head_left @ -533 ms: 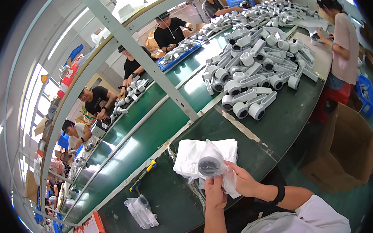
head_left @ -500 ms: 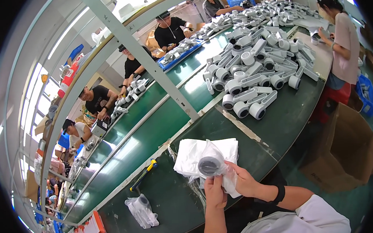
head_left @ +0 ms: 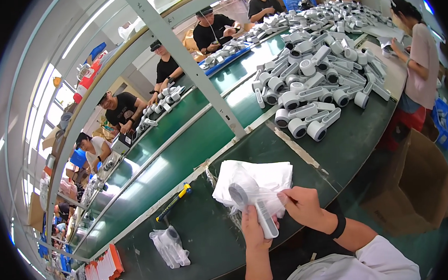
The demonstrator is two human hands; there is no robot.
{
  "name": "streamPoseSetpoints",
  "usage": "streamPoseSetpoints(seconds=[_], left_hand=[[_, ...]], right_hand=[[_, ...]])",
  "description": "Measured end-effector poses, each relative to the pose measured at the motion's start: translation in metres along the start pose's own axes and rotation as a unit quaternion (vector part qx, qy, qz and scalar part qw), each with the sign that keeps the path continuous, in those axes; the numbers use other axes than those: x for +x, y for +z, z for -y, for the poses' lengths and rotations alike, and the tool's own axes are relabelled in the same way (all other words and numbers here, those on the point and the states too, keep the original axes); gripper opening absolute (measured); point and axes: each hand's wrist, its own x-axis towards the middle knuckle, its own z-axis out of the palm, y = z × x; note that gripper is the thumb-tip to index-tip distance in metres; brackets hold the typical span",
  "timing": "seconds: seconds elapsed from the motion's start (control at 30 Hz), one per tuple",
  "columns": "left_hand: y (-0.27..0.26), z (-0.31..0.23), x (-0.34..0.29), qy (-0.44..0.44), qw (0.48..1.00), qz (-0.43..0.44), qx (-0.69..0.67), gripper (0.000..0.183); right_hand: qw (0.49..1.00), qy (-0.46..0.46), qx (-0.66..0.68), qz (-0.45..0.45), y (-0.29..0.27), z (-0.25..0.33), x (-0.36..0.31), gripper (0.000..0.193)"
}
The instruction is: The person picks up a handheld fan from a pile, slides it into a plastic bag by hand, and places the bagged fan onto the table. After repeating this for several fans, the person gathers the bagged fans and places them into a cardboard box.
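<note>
Currently, left fingers (head_left: 249, 220) hold a grey device (head_left: 265, 220); right fingers (head_left: 289, 194) pinch clear plastic (head_left: 271, 196).

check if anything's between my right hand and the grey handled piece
Yes, clear plastic film: the right hand pinches it, and it stretches leftward to the grey handled piece, which the left hand holds. Nothing else visible stands between them; how much of the piece the film covers is hard to tell.
</note>
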Motion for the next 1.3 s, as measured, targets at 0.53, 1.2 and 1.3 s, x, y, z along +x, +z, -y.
streamPoseSetpoints(seconds=[0.53, 1.2, 1.3], left_hand=[[-0.099, -0.046, -0.031, 0.182, 0.981, -0.056, -0.049, 0.065], [-0.369, -0.139, -0.062, 0.214, 0.511, -0.602, 0.575, 0.039], [-0.382, -0.137, -0.051, 0.227, 0.519, -0.601, 0.564, 0.040]], right_hand=[[0.972, -0.135, 0.094, 0.168, -0.002, -0.029, -0.037, 0.004], [0.971, 0.068, 0.064, 0.219, 0.002, -0.048, -0.064, 0.009], [0.976, 0.067, 0.067, 0.198, 0.000, -0.044, -0.065, 0.008]])
